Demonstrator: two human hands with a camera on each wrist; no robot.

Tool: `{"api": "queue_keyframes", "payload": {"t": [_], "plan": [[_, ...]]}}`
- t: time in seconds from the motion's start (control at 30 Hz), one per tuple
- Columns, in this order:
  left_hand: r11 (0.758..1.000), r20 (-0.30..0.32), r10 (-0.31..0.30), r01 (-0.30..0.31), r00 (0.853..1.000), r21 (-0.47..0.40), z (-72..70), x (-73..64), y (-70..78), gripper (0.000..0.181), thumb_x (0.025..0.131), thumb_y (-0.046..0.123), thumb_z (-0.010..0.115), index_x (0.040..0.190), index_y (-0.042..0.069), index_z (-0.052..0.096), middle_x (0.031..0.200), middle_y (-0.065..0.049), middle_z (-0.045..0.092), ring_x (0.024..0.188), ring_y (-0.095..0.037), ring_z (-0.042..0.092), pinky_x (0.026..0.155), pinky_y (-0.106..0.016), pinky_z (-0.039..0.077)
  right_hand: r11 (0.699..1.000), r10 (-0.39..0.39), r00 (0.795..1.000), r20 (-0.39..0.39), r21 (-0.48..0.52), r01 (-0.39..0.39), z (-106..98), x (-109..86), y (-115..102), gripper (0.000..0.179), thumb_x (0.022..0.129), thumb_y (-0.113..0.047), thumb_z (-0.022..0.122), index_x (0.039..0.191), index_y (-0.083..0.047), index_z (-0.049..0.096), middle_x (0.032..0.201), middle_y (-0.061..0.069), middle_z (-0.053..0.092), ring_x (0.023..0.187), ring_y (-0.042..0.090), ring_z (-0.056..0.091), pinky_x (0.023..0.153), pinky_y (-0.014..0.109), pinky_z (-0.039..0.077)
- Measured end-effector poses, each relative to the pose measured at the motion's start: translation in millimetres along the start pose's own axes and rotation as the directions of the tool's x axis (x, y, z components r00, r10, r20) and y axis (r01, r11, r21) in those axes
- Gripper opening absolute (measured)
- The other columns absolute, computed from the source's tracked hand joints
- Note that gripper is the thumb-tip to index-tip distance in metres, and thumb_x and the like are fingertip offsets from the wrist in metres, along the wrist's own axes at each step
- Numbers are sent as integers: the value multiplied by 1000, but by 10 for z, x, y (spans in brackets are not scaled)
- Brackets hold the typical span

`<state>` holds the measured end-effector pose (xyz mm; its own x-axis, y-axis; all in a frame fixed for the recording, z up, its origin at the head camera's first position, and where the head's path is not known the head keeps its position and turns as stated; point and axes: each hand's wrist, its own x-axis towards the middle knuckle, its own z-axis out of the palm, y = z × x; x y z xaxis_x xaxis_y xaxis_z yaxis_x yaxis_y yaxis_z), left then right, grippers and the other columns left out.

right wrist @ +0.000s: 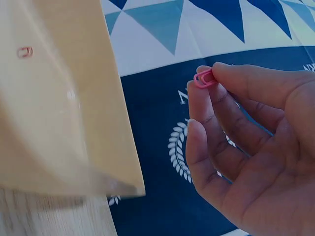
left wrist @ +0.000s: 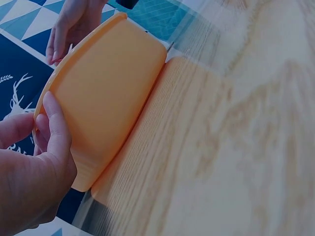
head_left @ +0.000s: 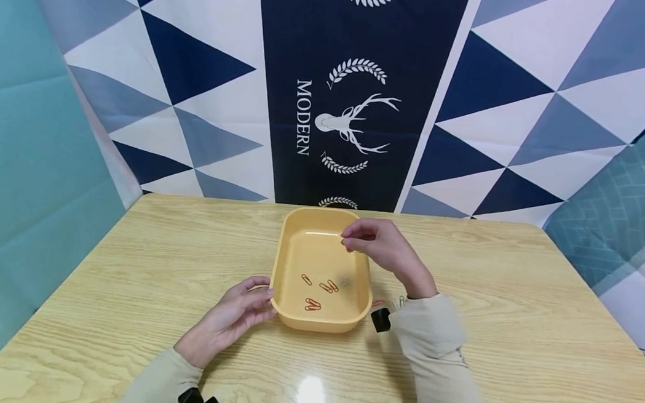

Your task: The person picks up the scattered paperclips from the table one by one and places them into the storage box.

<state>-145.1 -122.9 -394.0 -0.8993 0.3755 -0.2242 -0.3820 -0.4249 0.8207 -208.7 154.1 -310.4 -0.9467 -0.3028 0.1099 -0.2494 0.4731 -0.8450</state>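
Note:
My right hand (head_left: 378, 245) pinches a pink paper clip (right wrist: 199, 80) between thumb and fingertip, over the right far part of a yellow plastic tray (head_left: 317, 326). At the tray's left side my left hand (head_left: 235, 316) holds the rim, thumb on one side and fingers against the outer wall (left wrist: 108, 88). Several red paper clips (head_left: 312, 304) lie on the tray floor, mostly toward the near half. In the right wrist view, one red clip (right wrist: 24, 52) shows inside the tray.
Just right of the tray, partly behind the right wrist, a few more clips lie on the wooden table (head_left: 514, 336), among them a green paper clip (head_left: 402, 302) and a red paper clip (head_left: 378, 303). A patterned cloth (head_left: 208, 83) hangs behind the table's far edge.

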Motion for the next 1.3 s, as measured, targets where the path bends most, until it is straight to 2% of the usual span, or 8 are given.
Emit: {"api": "queue_keyframes", "payload": {"t": [0.27,0.4,0.57,0.93,1.3], "plan": [[1000,8,3,-3,1000,-1,0,0,-1,33,96,-4,51,125,-8,36,110,-16,53,94,-19,59,87,-28,54,1000,-20,1000,19,12,20,119,35,-38,13,87,-1,68,99,5,69,87,7,68,79,20,63,76,30,54],[1000,-5,-6,6,1000,16,-2,4,0,35,96,-3,52,127,-8,35,108,-16,54,93,-19,59,85,-26,54,1000,-29,999,20,14,28,144,41,-45,13,86,0,67,98,6,69,87,7,67,78,18,61,76,30,53],[1000,0,-2,2,1000,1,-3,15,-4,33,96,-5,51,125,-7,36,111,-16,52,95,-19,59,88,-28,53,999,-34,999,11,-1,34,142,33,-50,11,86,-1,68,96,3,70,86,6,67,77,19,61,75,31,52],[1000,2,1,-1,1000,12,-18,14,-10,32,96,-4,51,125,-8,37,107,-16,54,92,-18,59,86,-27,54,1000,-15,1000,26,-2,15,136,29,-54,10,86,-1,68,96,2,70,83,5,66,77,18,59,73,30,53],[1000,-7,-5,5,1000,-13,12,6,21,29,94,-6,52,121,-5,40,107,-15,53,92,-19,59,86,-28,54,999,41,996,79,-13,-40,130,57,-26,14,87,-2,68,99,5,68,86,7,64,78,19,56,71,28,52]]}}
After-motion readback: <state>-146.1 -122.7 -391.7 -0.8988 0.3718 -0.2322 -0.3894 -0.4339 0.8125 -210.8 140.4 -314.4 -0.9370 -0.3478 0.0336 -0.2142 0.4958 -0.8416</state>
